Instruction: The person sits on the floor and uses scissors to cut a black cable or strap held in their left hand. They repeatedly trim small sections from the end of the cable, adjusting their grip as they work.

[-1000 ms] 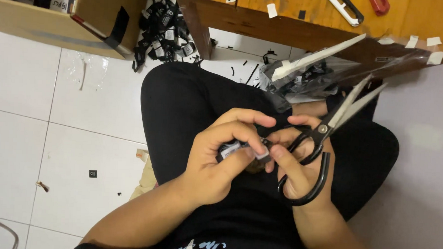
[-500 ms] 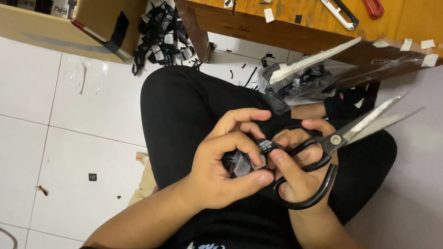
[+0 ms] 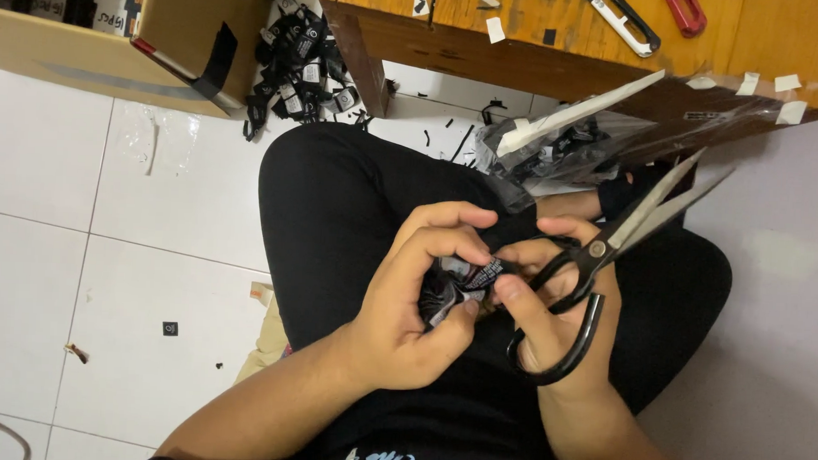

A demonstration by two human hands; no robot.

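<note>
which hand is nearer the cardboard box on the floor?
Left. The left hand sits over the lap pinching a small black tag, on the side toward the cardboard box. The right hand, holding the black scissors, is farther from it.

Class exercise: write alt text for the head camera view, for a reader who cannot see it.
Seen from above, a seated person's left hand and right hand pinch a small black label over a lap in black trousers, the right hand also holding black-handled scissors. Beyond lie a white tiled floor, a cardboard box and a wooden table.
</note>
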